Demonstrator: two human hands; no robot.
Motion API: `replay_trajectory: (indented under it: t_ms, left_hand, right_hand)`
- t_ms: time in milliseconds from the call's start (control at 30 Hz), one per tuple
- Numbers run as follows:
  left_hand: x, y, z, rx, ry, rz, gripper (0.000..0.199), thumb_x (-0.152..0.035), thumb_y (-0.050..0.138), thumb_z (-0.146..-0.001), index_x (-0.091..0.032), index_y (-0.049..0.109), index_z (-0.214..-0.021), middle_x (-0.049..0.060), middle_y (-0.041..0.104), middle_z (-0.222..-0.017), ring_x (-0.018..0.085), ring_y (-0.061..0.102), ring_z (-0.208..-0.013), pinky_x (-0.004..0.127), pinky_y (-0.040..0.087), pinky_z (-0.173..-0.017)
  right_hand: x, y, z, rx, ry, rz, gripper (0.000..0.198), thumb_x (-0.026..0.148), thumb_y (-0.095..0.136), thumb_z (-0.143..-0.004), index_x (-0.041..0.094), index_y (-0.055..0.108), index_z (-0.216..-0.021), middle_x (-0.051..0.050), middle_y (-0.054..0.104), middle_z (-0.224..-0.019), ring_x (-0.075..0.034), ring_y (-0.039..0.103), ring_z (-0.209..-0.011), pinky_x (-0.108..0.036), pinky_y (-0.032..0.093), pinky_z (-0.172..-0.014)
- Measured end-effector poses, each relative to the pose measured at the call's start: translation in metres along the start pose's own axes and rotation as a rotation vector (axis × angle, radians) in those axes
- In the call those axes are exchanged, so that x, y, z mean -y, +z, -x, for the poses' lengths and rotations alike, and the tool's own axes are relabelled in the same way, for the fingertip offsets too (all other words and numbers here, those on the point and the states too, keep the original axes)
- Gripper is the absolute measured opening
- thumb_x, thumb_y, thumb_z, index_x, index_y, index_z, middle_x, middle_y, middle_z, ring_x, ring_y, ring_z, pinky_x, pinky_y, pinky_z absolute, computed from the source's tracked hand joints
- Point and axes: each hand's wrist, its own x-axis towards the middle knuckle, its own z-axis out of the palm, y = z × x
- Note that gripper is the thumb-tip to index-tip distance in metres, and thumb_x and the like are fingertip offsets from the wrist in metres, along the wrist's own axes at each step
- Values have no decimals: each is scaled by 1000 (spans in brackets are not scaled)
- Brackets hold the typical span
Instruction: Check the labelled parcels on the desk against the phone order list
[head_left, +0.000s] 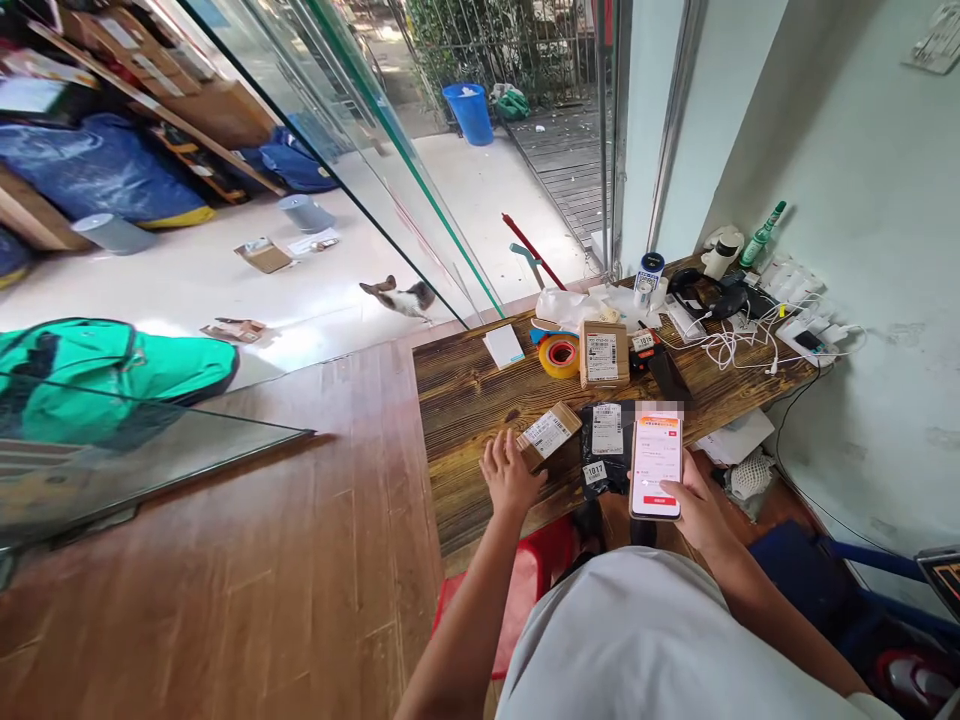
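Note:
My right hand is closed around a smartphone with a lit screen, its thumb lying over the lower part of the display. On the wooden table, my left hand rests with fingers spread at the left end of a small cardboard box bearing a white label. Contact at that box's end is partly hidden. Between the two hands lies a black plastic parcel with a label and a "1017" sticker. Behind it stand another labelled cardboard box and a roll of yellow tape.
A black item with a "1016" sticker lies on the table. White cables, a blue-lidded can and a green bottle crowd its far right. A red stool is below; a cat is beyond the glass door.

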Motion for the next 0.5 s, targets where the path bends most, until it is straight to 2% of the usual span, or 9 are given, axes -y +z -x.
replay_trajectory:
  t_ms: [33, 100, 167, 233, 300, 500]
  left_hand:
    - [-3, -5, -13, 62, 41, -19, 100, -34, 76, -79, -11, 24, -161, 22, 35, -167, 37, 24, -158, 53, 20, -129]
    - [-6, -11, -35, 202, 57, -52, 96, -33, 78, -74, -10, 34, -156, 24, 48, -158, 40, 39, -149, 51, 31, -123]
    - [-7, -16, -50, 272, 54, -62, 88, -34, 79, -71, -8, 45, -148, 24, 58, -146, 40, 53, -136, 46, 41, -115]
    - [-6, -18, -56, 287, 65, -64, 83, -35, 78, -70, -7, 50, -143, 24, 60, -143, 39, 58, -130, 44, 44, -112]
    - [-4, -19, -55, 290, 75, -70, 83, -36, 75, -72, -8, 48, -145, 24, 58, -145, 38, 57, -132, 44, 42, -114]
    - [4, -17, -42, 277, 67, -97, 83, -41, 70, -75, -8, 45, -147, 25, 59, -141, 41, 57, -131, 50, 42, -115]
  right_hand:
    - [0, -1, 0, -9, -5, -2, 60, 29, 83, -72, 30, 59, -127, -6, 76, -128, -30, 75, -109, -50, 61, -97]
    - [-1, -4, 0, -10, -21, -6, 59, 28, 82, -72, 29, 59, -127, -6, 77, -127, -30, 75, -109, -49, 62, -95]
    - [-2, -8, 1, 4, -38, -17, 63, 28, 81, -72, 29, 57, -130, -6, 78, -125, -31, 76, -108, -49, 63, -93]
    - [-1, -11, 3, 5, -36, -30, 67, 28, 82, -70, 29, 55, -132, -6, 78, -123, -31, 76, -107, -50, 63, -93]
    - [3, -11, 6, 1, -24, -56, 67, 29, 82, -70, 29, 55, -132, -6, 79, -121, -31, 77, -107, -52, 62, -95]
    - [15, -8, 14, 31, -48, -146, 64, 41, 85, -74, 31, 54, -130, -6, 81, -116, -33, 80, -96, -54, 64, -90]
